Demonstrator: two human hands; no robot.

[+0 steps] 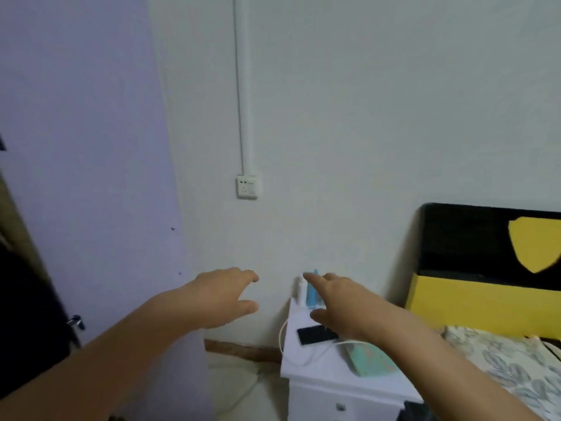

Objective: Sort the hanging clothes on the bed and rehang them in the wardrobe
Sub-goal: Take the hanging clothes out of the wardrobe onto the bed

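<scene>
two hands reach forward, the left hand (224, 294) and right hand (340, 302) both spread wide and holding nothing, above one white desk (318, 372) carrying one black phone (315, 334) near its back edge, beside one bed (510, 363) whose patterned cover fills the lower right.

White nightstand (321, 375) bearing black phone (315, 334), white cable (303, 361), wall socket (248, 186) above

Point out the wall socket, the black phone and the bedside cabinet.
wall socket (248, 186), head view, centre of its faceplate.
black phone (314, 335), head view, middle of its screen.
bedside cabinet (321, 370), head view, bare part of its top.
</scene>
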